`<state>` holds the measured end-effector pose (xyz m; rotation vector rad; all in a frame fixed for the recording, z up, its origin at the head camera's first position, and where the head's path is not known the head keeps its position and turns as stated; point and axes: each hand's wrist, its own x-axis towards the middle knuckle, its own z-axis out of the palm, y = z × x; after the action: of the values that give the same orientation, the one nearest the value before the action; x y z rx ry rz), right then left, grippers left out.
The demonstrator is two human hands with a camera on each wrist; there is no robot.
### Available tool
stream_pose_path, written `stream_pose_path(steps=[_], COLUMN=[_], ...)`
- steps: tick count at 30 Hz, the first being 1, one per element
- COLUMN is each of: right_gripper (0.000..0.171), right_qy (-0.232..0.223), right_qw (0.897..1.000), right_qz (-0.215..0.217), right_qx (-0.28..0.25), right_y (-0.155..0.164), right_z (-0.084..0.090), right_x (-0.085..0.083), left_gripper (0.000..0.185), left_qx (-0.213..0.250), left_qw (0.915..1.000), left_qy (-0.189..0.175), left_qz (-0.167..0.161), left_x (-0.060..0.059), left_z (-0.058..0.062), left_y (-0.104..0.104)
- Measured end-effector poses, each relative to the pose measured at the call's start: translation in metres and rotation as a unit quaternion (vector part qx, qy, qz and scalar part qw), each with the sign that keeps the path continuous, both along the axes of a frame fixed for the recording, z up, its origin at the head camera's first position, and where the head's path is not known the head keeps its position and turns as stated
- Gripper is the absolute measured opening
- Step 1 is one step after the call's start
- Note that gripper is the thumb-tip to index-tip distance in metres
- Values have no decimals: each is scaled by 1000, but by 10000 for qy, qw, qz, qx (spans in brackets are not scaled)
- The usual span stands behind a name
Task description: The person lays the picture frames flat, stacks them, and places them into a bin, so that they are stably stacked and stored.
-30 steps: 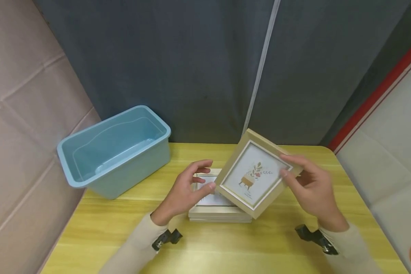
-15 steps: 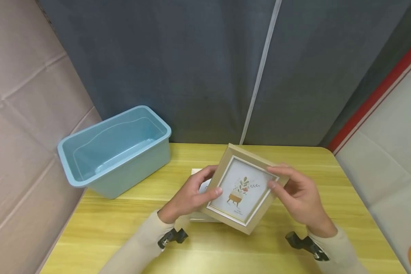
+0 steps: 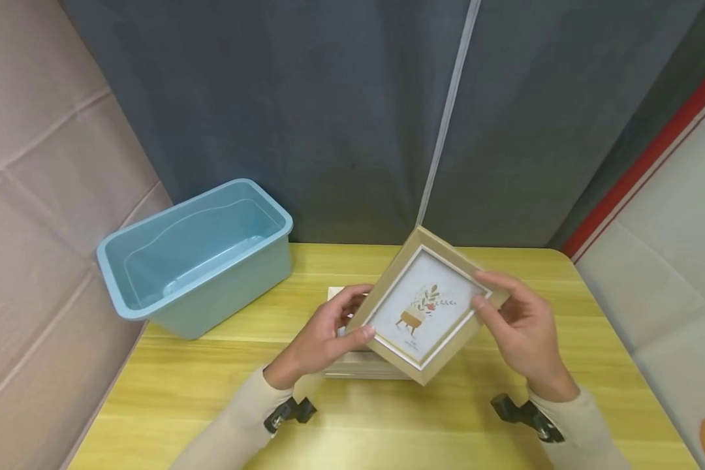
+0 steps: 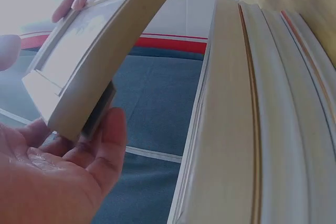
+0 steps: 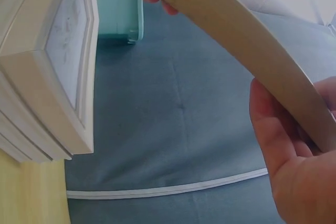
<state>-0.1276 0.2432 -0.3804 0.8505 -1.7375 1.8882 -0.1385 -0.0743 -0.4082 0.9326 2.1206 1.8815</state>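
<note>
A picture frame [image 3: 425,307] with a beige border and a plant drawing is held tilted above a stack of similar picture frames [image 3: 367,369]. My right hand [image 3: 523,326] pinches its right corner, with the thumb on the front and fingers behind. At the opposite corner, my left hand [image 3: 323,336] has its fingers curled behind the border and its thumb at the front. The left wrist view shows the left fingers [image 4: 107,150] under the picture frame's edge. In the right wrist view, the stack's top picture [image 5: 68,35] faces upward, partly seen.
A light blue plastic bin [image 3: 229,277] stands at the back left of the yellow wooden table [image 3: 435,431]. No contents show inside the bin. A dark grey curtain [image 3: 299,117] hangs behind the table, and pale fabric walls rise at both sides.
The held picture frame shifted left and down toward my left hand, which took its left corner, then rose slightly. The right hand kept its pinch throughout. The bin and the stack stayed put.
</note>
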Motion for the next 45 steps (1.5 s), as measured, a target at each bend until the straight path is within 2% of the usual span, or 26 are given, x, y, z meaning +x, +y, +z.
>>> stream_pose_path(steps=[5,8,12,16,20,23,28,32,34,38,41,43,45], right_gripper=[45,43,42,44,47,47,51,59,61,59,59,59,59], right_qy=[-182,-338,-886,-1376,-1419,-1358,-1354,-1421,-1485,-1658,-1706,-1660,-1586], right_qw=[9995,9985,9936,9858,9826,9808,9774,9764,9772,9776,9759,9776,9818], right_qz=[-77,-189,-526,-665,-486,-345,-179,-213,-401,-1006,-1336,-1290,-1043], right_qx=[-233,-382,-457,-696,-1092,-1355,-1617,-1610,-1461,-823,-274,-51,34], right_y=[-3,-6,-10,-15,-20,-23,-26,-26,-27,-27,-27,-26,-25], right_z=[-4,-6,-8,-10,-14,-17,-19,-19,-18,-18,-18,-20,-22], right_x=[-4,-5,-5,-4,-3,-4,-3,-1,0,1,1,0,-1], left_gripper=[69,73,74,76,80,84,91,92,91,87,85,84,83], left_qx=[361,727,1314,1520,1686,1875,1938,1974,2030,2043,1841,1655,1498], left_qw=[9984,9959,9896,9853,9796,9747,9710,9691,9676,9660,9693,9719,9743], left_qy=[-367,-386,-356,-354,-474,-595,-700,-730,-744,-708,-643,-650,-671], left_qz=[214,379,457,694,986,1057,1209,1283,1302,1416,1496,1540,1541], left_x=[6,9,13,16,21,24,26,25,23,21,20,19,17], left_z=[-4,-9,-17,-24,-28,-28,-27,-26,-25,-20,-18,-16,-17], left_y=[-3,-3,1,9,18,23,26,23,20,13,6,2,-2])
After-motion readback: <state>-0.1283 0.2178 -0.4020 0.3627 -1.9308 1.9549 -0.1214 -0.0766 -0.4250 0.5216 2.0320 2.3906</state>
